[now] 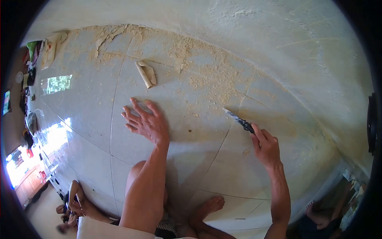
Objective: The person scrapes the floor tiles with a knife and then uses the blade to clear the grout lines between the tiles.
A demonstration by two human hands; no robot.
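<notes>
My right hand (pixel 266 148) is closed around the dark handle of a knife (pixel 238 119). Its narrow blade looks smeared with white and points up and left, its tip by a scatter of crumbly tan flakes (pixel 217 79). My left hand (pixel 148 122) has its fingers spread over the grey tiled floor (pixel 191 149) and holds nothing; whether the palm presses on the tiles cannot be made out. Just beyond those fingers lies a curled tan peeled piece (pixel 146 74).
A pale, rough wall (pixel 278 36) curves along the top and right. More peelings (pixel 107 38) lie along its foot. My bare foot (pixel 211 205) rests below. Another person (pixel 77 203) sits at lower left, and another person's leg (pixel 318 217) shows at lower right. Household items (pixel 31 121) line the left.
</notes>
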